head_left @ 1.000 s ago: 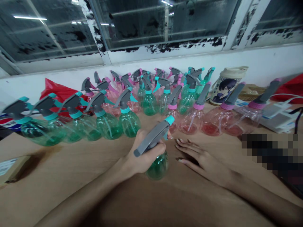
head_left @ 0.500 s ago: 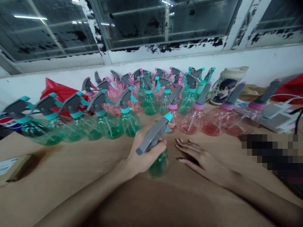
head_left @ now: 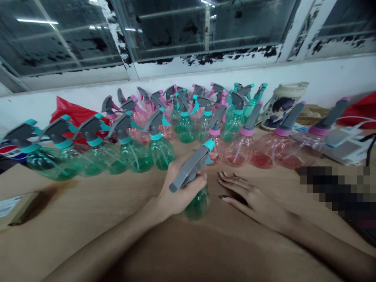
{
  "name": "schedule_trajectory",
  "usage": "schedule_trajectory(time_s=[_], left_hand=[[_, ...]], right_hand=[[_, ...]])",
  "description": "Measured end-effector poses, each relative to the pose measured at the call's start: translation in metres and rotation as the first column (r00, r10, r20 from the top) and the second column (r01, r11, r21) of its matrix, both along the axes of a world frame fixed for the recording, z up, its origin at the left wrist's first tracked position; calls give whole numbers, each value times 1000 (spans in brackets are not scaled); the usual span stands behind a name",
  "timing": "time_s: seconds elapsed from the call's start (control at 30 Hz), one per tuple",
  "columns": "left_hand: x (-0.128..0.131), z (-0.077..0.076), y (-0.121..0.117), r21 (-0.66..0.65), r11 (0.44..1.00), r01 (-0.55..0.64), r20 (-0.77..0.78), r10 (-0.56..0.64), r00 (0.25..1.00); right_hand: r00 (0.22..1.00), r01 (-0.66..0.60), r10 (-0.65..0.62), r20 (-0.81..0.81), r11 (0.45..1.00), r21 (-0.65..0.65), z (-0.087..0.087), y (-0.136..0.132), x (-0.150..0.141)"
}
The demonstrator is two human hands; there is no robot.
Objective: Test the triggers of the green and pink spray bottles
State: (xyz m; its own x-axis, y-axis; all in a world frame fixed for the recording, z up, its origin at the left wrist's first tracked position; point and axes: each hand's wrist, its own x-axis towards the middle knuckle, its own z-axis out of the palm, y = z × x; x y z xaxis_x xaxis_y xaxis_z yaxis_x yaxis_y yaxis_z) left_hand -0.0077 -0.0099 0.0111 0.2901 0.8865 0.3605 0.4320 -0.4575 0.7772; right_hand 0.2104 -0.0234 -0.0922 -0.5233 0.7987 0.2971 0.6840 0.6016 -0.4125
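My left hand [head_left: 180, 188] is wrapped round the neck of a green spray bottle [head_left: 197, 205] with a grey and turquoise trigger head. The bottle is upright near the table's middle, its nozzle pointing away from me. My right hand [head_left: 249, 201] rests on the wooden table to the right of it, fingers stretched out and holding nothing. Beyond the left hand stands a row of green spray bottles [head_left: 161, 152]. Past the right hand is a row of pink spray bottles [head_left: 237, 150] with grey and pink heads.
More green and pink bottles [head_left: 186, 129] crowd the back by the wall. A printed cup-like container [head_left: 282, 107] and a white device [head_left: 343, 143] stand at back right. Red bags [head_left: 69, 113] lie behind the left row. A small cardboard box [head_left: 19, 209] sits at the left edge.
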Motion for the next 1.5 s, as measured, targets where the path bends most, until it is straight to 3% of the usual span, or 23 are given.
schedule_trajectory(time_s=[0.47,0.7,0.93,1.17,1.5], left_hand=[[-4,0,2,-39,995,89,-25,-90,996],[-4,3,2,-28,995,92,-63,-93,994],[-5,3,1,-99,991,94,-61,-100,993],[-3,4,2,50,998,36,-58,-33,998],[4,4,1,77,997,-16,-50,20,999]], right_hand=[[1000,5,-5,30,1000,4,0,-1,0],[999,16,-15,41,1000,-6,0,-1,-1],[999,5,-4,46,1000,-12,1,-1,0],[999,15,-15,50,1000,-5,1,-1,-1],[1000,-9,8,30,1000,16,-1,0,0]])
